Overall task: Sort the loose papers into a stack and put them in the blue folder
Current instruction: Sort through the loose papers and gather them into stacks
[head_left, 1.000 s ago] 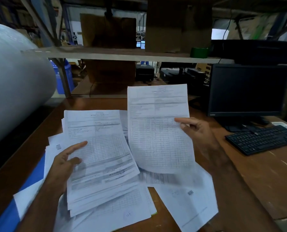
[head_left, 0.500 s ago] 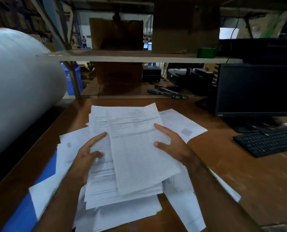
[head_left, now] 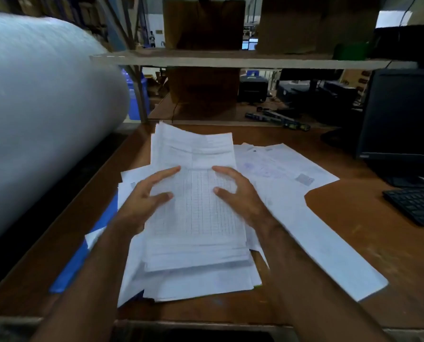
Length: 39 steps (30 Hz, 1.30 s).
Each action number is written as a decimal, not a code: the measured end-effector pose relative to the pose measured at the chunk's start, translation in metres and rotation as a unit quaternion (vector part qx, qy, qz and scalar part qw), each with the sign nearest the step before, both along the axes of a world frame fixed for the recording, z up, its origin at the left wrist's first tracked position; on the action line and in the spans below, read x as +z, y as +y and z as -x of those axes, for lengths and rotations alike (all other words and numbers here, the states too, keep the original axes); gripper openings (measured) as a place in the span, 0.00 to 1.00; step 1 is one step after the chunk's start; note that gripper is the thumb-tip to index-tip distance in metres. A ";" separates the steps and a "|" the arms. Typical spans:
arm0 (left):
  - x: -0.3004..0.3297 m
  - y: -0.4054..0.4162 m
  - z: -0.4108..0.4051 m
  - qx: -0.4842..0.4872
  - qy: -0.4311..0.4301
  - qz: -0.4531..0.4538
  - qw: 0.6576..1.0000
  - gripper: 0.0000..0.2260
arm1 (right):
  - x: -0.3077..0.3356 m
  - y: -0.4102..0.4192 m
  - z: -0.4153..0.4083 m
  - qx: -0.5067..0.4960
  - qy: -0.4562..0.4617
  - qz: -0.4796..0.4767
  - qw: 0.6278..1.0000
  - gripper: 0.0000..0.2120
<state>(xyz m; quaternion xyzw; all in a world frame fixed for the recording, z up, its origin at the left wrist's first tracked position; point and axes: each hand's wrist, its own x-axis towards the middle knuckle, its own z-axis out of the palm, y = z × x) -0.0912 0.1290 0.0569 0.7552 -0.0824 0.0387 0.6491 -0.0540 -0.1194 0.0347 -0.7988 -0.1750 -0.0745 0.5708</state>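
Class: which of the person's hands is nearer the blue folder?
Left. The left hand holds the left edge of the paper stack, right beside the blue folder; the right hand holds the opposite edge, farther away.

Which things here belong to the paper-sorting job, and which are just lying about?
Job: stack of papers, held by left hand and right hand; loose sheets; blue folder.
Lying about: monitor, keyboard, large white roll, green roll.

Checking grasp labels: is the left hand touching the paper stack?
Touching. Head view: left hand holds the paper stack at its left edge, thumb on top.
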 end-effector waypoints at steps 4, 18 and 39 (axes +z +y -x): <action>0.027 0.053 -0.001 0.118 -0.088 0.060 0.987 0.26 | 0.030 0.025 -0.013 0.037 0.023 -0.049 0.998 0.26; -0.018 0.138 0.029 0.243 -0.018 0.099 0.965 0.27 | -0.048 0.014 0.004 0.033 0.028 0.479 0.877 0.48; -0.055 0.149 0.014 0.189 0.009 0.100 0.977 0.25 | -0.045 0.061 -0.063 -0.046 0.107 0.563 0.818 0.50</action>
